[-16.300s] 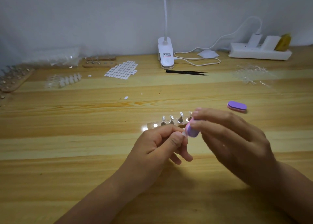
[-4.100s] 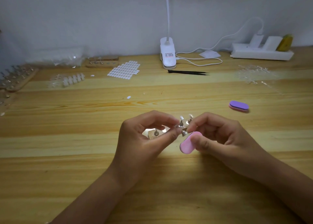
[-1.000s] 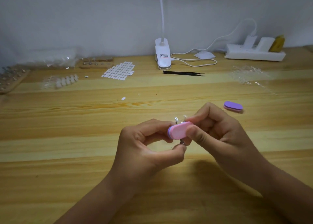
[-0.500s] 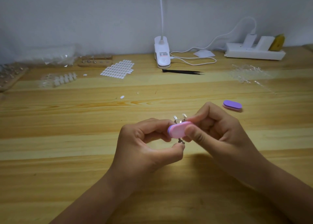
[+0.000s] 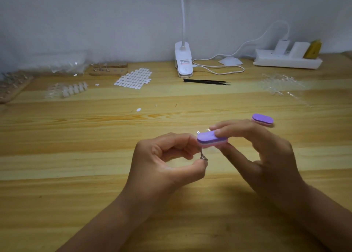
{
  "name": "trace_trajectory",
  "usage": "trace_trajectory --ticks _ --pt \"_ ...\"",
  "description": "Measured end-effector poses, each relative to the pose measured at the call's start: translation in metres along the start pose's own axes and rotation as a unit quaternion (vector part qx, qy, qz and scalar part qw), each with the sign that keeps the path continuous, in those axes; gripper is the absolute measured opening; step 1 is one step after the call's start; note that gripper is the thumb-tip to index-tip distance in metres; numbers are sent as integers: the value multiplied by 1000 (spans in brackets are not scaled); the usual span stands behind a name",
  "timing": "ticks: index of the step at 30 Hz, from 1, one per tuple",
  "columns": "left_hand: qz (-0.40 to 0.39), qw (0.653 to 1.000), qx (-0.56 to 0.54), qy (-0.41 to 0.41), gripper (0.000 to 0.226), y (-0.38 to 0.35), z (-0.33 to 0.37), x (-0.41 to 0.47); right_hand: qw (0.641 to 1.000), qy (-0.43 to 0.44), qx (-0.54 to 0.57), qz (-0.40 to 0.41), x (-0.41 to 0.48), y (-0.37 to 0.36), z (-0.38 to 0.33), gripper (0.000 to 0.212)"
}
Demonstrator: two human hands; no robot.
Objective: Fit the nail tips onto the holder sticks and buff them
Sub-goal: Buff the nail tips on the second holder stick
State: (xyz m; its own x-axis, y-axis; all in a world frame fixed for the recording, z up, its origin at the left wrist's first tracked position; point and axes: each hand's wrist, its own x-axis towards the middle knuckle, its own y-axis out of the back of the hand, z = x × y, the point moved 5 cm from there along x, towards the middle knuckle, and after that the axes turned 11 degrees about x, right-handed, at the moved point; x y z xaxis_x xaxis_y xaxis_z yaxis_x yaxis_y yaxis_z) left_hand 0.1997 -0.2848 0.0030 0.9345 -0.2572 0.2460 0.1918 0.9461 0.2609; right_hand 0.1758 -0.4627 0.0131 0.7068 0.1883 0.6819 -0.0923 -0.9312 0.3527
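Observation:
My left hand (image 5: pixel 167 160) pinches a small metal holder stick (image 5: pixel 203 156) between thumb and fingertips at mid-table. The stick's upper end, with any nail tip on it, is hidden under the buffer. My right hand (image 5: pixel 266 156) grips a small oval buffer block (image 5: pixel 208 139), purple side up and pink below, and holds it flat over the top of the stick. Just behind the buffer, the tips of other sticks (image 5: pixel 198 132) on a base peek out; the base itself is hidden by my hands.
A second purple buffer (image 5: pixel 262 119) lies to the right. At the back stand a white clip lamp (image 5: pixel 183 61), black tweezers (image 5: pixel 206 81) and a power strip (image 5: pixel 285 60). A sheet of white adhesive tabs (image 5: pixel 134 78), loose nail tips (image 5: pixel 73 88), clear tips (image 5: pixel 280 84) and wooden stick racks (image 5: pixel 108 69) lie behind.
The buffer has turned over: its pink face showed before, now the purple face is up and lies flatter over the stick. My right fingers have straightened along it.

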Motion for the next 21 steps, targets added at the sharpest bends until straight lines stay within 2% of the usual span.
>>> trace_trajectory --ticks 2,5,8,12,16,21 --pt "-1 1000 -19 15 28 0 -1 0 996 49 -77 3 -3 -2 -6 15" --pt "-6 998 -45 31 27 -1 -3 0 991 58 -123 -4 -5 -7 -8 18" --pt "-12 997 -58 40 29 -2 -6 1 992 45 -115 -18 -4 -9 -9 24" --pt "-16 996 -74 46 27 -2 -7 1 995 33 -90 -11 -4 -8 -9 22" --pt "-12 995 -82 50 27 -3 -8 1 995 20 -92 7 0 -2 -4 33" --pt "-6 999 -42 31 30 -5 -4 -1 994 70 -81 -31 -3 -12 -12 29"
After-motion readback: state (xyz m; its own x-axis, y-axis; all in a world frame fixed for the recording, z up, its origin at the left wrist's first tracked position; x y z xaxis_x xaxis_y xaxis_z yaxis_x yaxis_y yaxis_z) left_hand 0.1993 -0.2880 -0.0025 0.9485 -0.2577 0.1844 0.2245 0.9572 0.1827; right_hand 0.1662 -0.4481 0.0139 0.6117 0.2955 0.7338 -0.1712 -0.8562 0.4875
